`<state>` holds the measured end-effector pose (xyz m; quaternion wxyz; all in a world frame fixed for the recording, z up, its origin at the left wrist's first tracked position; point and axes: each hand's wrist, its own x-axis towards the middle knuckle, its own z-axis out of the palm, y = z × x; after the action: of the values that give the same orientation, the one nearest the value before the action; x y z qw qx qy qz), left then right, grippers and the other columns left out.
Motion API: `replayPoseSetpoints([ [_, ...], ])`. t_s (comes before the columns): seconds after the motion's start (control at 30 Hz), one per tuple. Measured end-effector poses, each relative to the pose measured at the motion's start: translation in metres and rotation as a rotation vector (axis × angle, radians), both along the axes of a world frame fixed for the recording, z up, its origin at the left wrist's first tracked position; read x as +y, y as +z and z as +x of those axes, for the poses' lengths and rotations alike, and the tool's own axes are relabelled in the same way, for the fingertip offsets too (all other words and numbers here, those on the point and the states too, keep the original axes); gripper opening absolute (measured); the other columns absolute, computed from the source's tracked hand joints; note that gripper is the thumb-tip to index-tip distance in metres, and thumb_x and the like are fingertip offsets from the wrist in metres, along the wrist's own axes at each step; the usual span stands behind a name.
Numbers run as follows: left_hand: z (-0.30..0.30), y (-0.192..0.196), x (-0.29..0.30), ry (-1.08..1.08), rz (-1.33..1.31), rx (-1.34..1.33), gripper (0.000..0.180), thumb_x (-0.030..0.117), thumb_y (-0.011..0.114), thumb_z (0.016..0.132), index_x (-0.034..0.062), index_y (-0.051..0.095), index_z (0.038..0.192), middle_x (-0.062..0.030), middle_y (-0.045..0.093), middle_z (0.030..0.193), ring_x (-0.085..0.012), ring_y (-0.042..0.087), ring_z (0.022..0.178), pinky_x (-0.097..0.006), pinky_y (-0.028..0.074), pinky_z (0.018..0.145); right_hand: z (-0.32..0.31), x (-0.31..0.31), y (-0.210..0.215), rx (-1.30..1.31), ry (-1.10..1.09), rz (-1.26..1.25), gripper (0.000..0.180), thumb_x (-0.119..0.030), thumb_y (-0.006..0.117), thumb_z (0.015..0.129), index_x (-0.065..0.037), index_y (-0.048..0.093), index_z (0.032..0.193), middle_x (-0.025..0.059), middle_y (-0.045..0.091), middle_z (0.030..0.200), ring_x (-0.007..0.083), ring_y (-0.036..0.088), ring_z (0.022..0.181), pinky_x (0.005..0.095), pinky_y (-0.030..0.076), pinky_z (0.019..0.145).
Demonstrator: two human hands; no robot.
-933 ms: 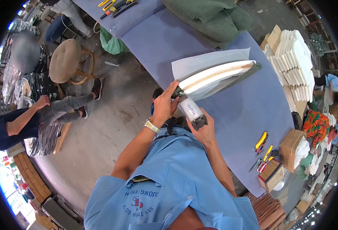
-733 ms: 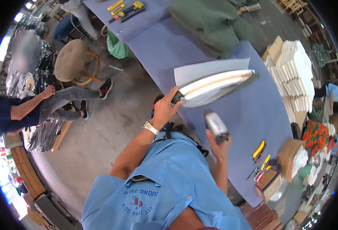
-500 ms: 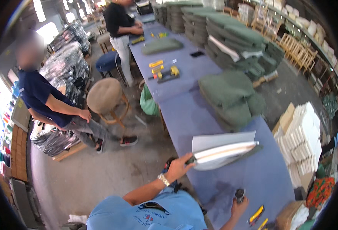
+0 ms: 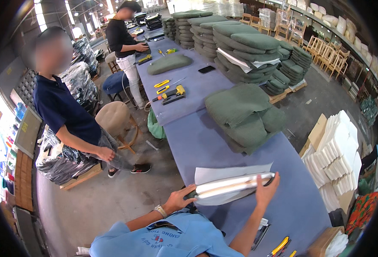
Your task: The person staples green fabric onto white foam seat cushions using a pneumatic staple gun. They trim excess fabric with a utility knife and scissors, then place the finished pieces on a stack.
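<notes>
Nearest is the person's light blue shirt (image 4: 163,240), with some yellow-handled tools (image 4: 280,246) to the right on the blue-grey table (image 4: 302,192) and a cardboard box (image 4: 319,246) with white stuff in it just beyond them on the right. A dark tool (image 4: 261,235) with a whitish part lies on the table, just right of the right forearm. A little farther, the left hand (image 4: 180,198), wearing a metal-banded watch (image 4: 160,210) on its wrist, has its fingers closed around the dark green left end of a long padded piece (image 4: 227,186). The right hand (image 4: 267,191) grips the right end, fingers bent around it. The piece is held between both hands over the near part of the table, its white edge and tan strip facing up; whether it touches the table I can't tell. A thin white sheet (image 4: 223,173) sticks out along its far side.

Beyond it, dark green cushions (image 4: 240,113) are heaped on the table, with stacked white pads (image 4: 336,150) off to the right. On the left stand a co-worker in a navy shirt (image 4: 69,107) and, farther on, a beige round stool (image 4: 113,115). Farther along the table are a yellow and black tool (image 4: 179,91), two yellow cutters (image 4: 162,85), a black phone (image 4: 206,69) and a single green cushion (image 4: 169,64). Tall stacks of green cushions (image 4: 240,53) rise to the right of the phone; a person in black (image 4: 119,36) stands at the table's far left side, and wooden chairs (image 4: 326,53) stand far right
</notes>
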<state>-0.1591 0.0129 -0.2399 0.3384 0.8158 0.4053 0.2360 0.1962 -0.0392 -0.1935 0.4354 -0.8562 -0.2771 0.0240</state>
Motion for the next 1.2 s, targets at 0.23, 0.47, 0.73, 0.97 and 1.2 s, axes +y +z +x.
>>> replayPoseSetpoints([
  [0.23, -0.008, 0.011, 0.003, 0.036, -0.107, 0.067, 0.064, 0.033, 0.079, 0.090, 0.0080, 0.055, 0.145, -0.0165, 0.061, 0.144, -0.0336, 0.065, 0.123, -0.041, 0.055, 0.102, 0.011, -0.003, -0.027, 0.003, 0.033, 0.068, 0.070, -0.012, 0.072, 0.089, 0.001, 0.041, 0.150, 0.0249, 0.042, 0.152, 0.0415, 0.040, 0.144, 0.0453, 0.040, 0.115],
  [0.47, -0.009, -0.005, 0.011, -0.180, -0.048, 0.197, 0.077, 0.034, 0.079, 0.089, 0.0092, 0.044, 0.152, -0.0191, 0.049, 0.155, -0.0390, 0.060, 0.127, -0.044, 0.056, 0.103, 0.056, -0.023, -0.050, 0.145, -0.024, -0.031, 0.039, -0.022, 0.067, 0.097, 0.006, 0.059, 0.122, 0.0237, 0.060, 0.118, 0.0394, 0.060, 0.101, 0.0496, 0.047, 0.089],
  [0.73, -0.029, 0.024, 0.000, -0.134, -0.227, 0.271, 0.063, 0.011, 0.080, 0.087, 0.0021, 0.055, 0.144, -0.0250, 0.071, 0.121, -0.0359, 0.073, 0.106, -0.041, 0.059, 0.087, 0.023, -0.063, -0.024, 0.099, 0.034, 0.219, 0.016, -0.013, 0.063, 0.095, 0.002, 0.058, 0.094, 0.0171, 0.057, 0.089, 0.0342, 0.057, 0.080, 0.0424, 0.045, 0.072],
  [0.97, -0.065, 0.055, -0.026, -0.164, -0.519, 0.278, 0.053, 0.000, 0.078, 0.086, 0.0024, 0.063, 0.137, -0.0171, 0.076, 0.115, -0.0199, 0.073, 0.106, -0.038, 0.059, 0.087, -0.028, -0.132, -0.030, 0.363, -0.087, 0.160, 0.015, -0.013, 0.065, 0.092, 0.000, 0.058, 0.091, 0.0155, 0.059, 0.090, 0.0332, 0.059, 0.081, 0.0431, 0.047, 0.070],
  [1.2, 0.002, 0.147, 0.038, -0.434, -0.098, 0.752, 0.049, 0.017, 0.085, 0.085, 0.0017, 0.068, 0.129, -0.0201, 0.074, 0.119, -0.0347, 0.073, 0.107, -0.039, 0.058, 0.088, -0.023, -0.130, 0.007, -0.140, -0.069, 0.081, 0.019, -0.011, 0.071, 0.086, -0.012, 0.066, 0.104, 0.0109, 0.059, 0.120, 0.0330, 0.067, 0.096, 0.0430, 0.056, 0.079],
])
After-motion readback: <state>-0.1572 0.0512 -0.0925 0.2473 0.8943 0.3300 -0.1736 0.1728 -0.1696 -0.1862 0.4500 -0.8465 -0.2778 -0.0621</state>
